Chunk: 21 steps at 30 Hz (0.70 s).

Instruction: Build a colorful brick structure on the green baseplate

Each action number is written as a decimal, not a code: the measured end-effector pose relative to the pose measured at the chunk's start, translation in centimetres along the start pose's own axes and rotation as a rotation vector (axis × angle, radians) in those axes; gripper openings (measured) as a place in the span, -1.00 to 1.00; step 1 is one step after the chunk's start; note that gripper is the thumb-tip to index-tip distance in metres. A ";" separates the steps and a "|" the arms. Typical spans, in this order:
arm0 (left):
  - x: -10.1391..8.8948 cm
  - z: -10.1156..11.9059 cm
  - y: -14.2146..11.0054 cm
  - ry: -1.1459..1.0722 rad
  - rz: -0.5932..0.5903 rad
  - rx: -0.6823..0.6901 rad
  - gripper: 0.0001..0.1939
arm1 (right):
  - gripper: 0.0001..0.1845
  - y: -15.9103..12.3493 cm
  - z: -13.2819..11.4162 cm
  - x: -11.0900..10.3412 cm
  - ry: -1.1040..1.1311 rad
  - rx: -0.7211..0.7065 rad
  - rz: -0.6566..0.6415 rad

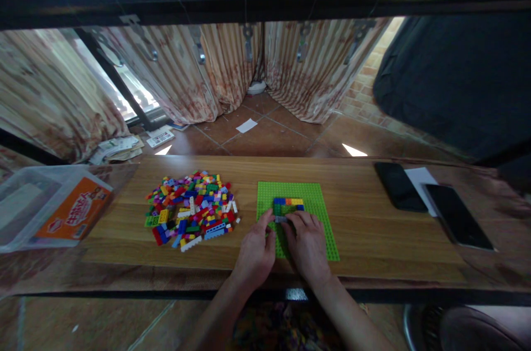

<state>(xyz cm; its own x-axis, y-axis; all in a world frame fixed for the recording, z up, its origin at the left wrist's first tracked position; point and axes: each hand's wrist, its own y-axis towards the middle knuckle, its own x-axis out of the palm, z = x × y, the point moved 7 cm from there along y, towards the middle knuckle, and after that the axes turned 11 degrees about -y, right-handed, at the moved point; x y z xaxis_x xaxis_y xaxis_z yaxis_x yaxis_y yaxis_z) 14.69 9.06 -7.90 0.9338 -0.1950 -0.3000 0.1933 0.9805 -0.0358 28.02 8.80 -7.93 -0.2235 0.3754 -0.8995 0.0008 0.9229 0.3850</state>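
Observation:
A green studded baseplate [319, 201] lies on the wooden board. On it stands a small outline of toy bricks [289, 201] in blue, orange, yellow and green. At the near side of that outline, a grey brick [280, 219] sits between my hands. My right hand [307, 241] has its thumb and fingers closed on the grey brick. My left hand [256, 247] reaches in from the left, its index finger stretched to the outline's near left corner, thumb apart from it. The fingers partly hide the near part of the outline, so whether the grey brick is pressed down cannot be told.
A heap of loose coloured bricks [194, 204] spreads left of the baseplate. Farther left is a clear plastic box [25, 185] with an orange label. Two dark phones, one [400, 186] on the board and another [458, 215] beside it, flank a white paper [422, 176].

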 end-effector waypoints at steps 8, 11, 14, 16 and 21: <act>0.0 0.0 -0.5 -0.037 0.011 0.002 -0.51 | -0.77 0.0 0.1 -0.1 0.033 -0.042 -0.015; 0.0 -0.1 -0.7 -0.031 0.011 -0.019 -0.51 | -0.78 -0.1 0.1 0.0 0.047 -0.054 -0.035; 0.0 0.0 -0.9 -0.031 0.005 -0.030 -0.51 | -0.78 -0.2 0.1 -0.1 0.065 -0.050 -0.040; 0.0 0.1 -1.0 -0.035 0.005 -0.024 -0.51 | -0.76 -0.2 0.1 -0.1 0.074 -0.049 -0.043; 0.0 0.0 -1.0 -0.040 0.013 -0.025 -0.53 | -0.74 -0.2 0.1 0.0 0.085 -0.066 -0.059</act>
<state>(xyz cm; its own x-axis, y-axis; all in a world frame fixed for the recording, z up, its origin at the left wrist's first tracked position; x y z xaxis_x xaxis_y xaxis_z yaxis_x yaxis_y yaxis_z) 14.48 8.09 -7.82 0.9475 -0.1824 -0.2625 0.1738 0.9832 -0.0558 28.08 8.60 -7.98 -0.3030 0.3096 -0.9013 -0.0785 0.9345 0.3473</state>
